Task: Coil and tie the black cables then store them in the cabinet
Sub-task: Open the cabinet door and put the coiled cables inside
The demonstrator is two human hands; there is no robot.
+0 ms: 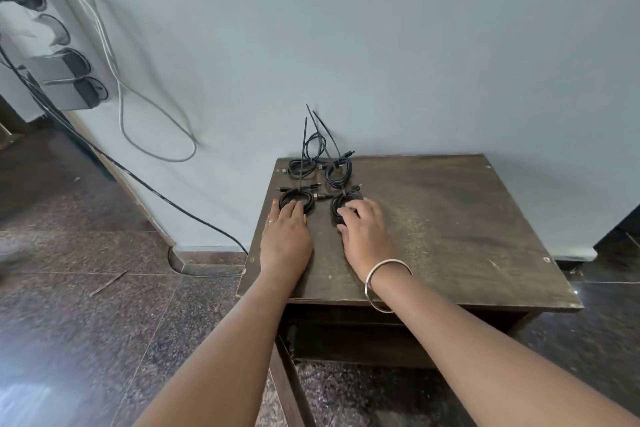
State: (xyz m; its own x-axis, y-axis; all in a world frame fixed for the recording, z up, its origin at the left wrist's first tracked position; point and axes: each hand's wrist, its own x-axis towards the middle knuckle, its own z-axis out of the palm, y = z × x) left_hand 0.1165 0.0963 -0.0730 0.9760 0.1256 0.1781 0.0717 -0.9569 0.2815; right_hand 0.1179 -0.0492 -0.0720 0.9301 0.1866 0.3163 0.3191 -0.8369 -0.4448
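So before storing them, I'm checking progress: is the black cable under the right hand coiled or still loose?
Coiled. The cable lies as a tight round loop on the cabinet top, under the right hand.

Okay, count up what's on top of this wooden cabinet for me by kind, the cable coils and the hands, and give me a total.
Black cable coils: 4, near left, near right, far left, far right
Hands: 2, left hand, right hand
Total: 6, all on the cabinet top

Pale grey-blue wall point(381, 45) w/ loose grey wire point(152, 114); dark speckled stone floor point(86, 305); patterned fabric, maybe a curtain point(31, 10), top left
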